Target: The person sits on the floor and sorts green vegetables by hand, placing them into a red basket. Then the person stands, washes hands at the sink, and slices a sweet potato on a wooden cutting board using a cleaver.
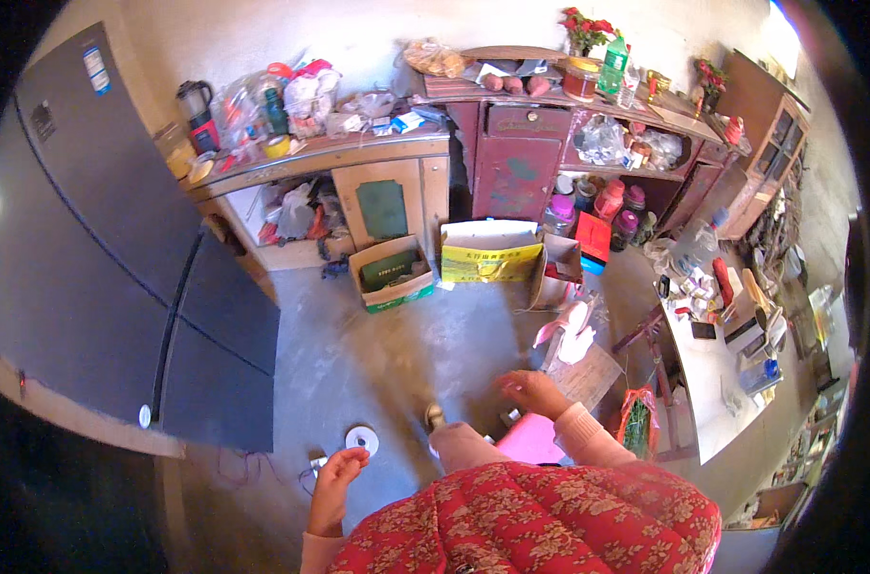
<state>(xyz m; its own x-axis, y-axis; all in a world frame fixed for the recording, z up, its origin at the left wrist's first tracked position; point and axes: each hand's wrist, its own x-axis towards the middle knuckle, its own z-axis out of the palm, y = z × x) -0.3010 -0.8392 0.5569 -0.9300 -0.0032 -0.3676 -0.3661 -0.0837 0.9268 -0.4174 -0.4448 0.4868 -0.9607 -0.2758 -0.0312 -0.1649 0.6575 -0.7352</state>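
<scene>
My left hand (339,481) is raised at the lower left with its fingers bent; no held object shows. Beyond its fingertips, a round white disc (361,440) with a dark centre lies on the concrete floor, and a small metallic thing (318,465) with a thin cord lies beside it. Held out in front of me, my right hand (539,393) has curled fingers, and its palm is hidden. A bright pink flat-topped object (531,438) is below that hand, partly covered by my sleeve. Just beyond the hand stands a low wooden piece (585,377) with pale pink cloth (571,333) on it.
A tall grey refrigerator (119,251) fills the left. Cardboard boxes (395,276) stand before a cluttered wooden counter (320,154) and a red-brown cabinet (517,172). To the right are a littered white-topped table (707,402) and a red bag of greens (637,423). A thin cord (245,470) lies near the refrigerator.
</scene>
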